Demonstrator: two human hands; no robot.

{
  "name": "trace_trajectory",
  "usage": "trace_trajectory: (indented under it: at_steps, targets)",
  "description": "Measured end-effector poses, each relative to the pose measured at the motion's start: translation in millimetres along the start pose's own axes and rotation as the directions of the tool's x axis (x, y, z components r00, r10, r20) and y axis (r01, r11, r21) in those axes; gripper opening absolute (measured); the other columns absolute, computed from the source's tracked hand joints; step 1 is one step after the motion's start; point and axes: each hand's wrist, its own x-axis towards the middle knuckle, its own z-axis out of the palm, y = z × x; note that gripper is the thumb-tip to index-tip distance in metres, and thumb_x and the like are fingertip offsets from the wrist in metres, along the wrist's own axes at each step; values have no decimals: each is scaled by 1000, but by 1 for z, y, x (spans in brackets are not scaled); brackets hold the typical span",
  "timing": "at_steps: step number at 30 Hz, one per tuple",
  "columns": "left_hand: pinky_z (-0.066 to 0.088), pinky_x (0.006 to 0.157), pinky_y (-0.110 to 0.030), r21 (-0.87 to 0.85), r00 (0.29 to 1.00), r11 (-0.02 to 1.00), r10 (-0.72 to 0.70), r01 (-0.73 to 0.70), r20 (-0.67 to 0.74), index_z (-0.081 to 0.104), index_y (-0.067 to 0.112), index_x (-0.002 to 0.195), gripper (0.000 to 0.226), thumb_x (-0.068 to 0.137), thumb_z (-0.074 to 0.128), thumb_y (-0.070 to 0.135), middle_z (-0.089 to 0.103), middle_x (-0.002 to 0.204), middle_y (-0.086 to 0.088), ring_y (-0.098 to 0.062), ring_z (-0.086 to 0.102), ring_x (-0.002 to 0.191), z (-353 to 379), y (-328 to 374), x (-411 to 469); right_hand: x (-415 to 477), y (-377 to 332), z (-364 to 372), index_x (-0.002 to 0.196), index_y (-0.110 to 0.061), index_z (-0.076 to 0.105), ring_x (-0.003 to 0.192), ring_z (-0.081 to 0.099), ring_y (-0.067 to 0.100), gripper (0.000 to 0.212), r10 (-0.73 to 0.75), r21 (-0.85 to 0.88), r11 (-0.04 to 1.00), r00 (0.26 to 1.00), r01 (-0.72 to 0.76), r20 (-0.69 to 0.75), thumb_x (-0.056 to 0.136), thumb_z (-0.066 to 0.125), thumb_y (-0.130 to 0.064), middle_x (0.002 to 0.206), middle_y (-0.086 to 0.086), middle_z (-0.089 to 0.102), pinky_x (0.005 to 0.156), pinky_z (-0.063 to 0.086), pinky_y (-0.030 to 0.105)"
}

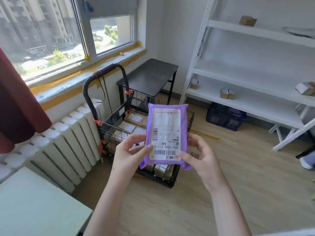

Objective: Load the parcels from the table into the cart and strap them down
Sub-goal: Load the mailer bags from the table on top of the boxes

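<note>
Purple plastic mailer (166, 133) pinched at lower edge: left hand (129, 150) fingers on left side, right hand (199, 155) fingers clamped on right corner. Wire cart (109, 125), cardboard boxes (134, 119) inside, below fingers. Risk: slick film slips, mailer drops outside cart.

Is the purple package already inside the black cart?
No, the left hand and the right hand hold the flat purple plastic parcel up in the air in front of the black wire cart.
</note>
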Motion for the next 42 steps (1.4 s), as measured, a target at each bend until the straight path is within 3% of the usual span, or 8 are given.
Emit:
trace_trajectory:
  at_steps: [7,14,22,27,32,35,38,42]
  targets:
    - [58,67,-31,87,991,988,-126,129,-34,67,13,95,18,80,74,7,73,97,1,-16,72,83,15,-24,23,18,29,-14,114,-20,55,66,63,0,48,80,-1,997,997,-80,-14,77,73,5,91,-11,66,52,52,20]
    - [58,79,-47,177,972,956,-230,236,-52,68,19,94,21,77,77,12,71,103,-7,-21,71,85,22,-50,72,58,54,-21,110,-20,55,71,65,0,47,166,-15,986,985,-166,-40,77,73,7,97,-2,64,58,53,21]
    - [60,66,-42,337,962,907,-273,253,12,61,16,98,21,82,74,20,67,104,2,-17,72,81,22,-63,171,147,72,-18,116,-19,53,74,65,-6,50,213,-56,974,972,-219,-94,77,74,5,107,1,61,59,53,19]
    - [60,60,-31,389,959,889,-279,241,45,62,12,91,16,84,71,23,70,98,1,-7,71,73,17,-76,244,209,82,-11,115,-28,52,95,66,11,53,237,-75,967,966,-245,-103,78,74,3,116,2,60,64,55,25]
    - [61,66,-34,404,935,865,-350,297,64,61,10,87,13,85,69,20,70,95,-1,-13,70,80,13,-107,295,253,113,-3,118,-53,45,118,56,26,76,300,-125,941,945,-315,-126,74,78,0,132,1,51,88,55,38]
    - [52,52,-19,432,927,848,-369,306,68,58,10,84,14,87,68,19,69,93,-2,-13,69,79,12,-137,315,270,134,2,127,-44,41,103,64,17,79,400,-110,901,902,-420,-164,77,73,7,127,6,54,83,56,34]
    - [40,53,-15,547,931,799,-354,249,93,57,14,81,15,89,65,24,65,83,3,-9,61,72,15,-174,328,281,161,4,143,-32,34,87,65,5,87,515,-102,836,836,-538,-188,76,73,8,119,2,58,82,56,32]
    - [39,60,-19,663,900,727,-392,178,189,56,16,77,15,90,61,23,59,74,9,-12,56,70,29,-232,345,297,209,-2,143,-23,34,100,63,16,85,658,-97,718,717,-689,-229,74,80,-2,112,-3,62,92,52,36]
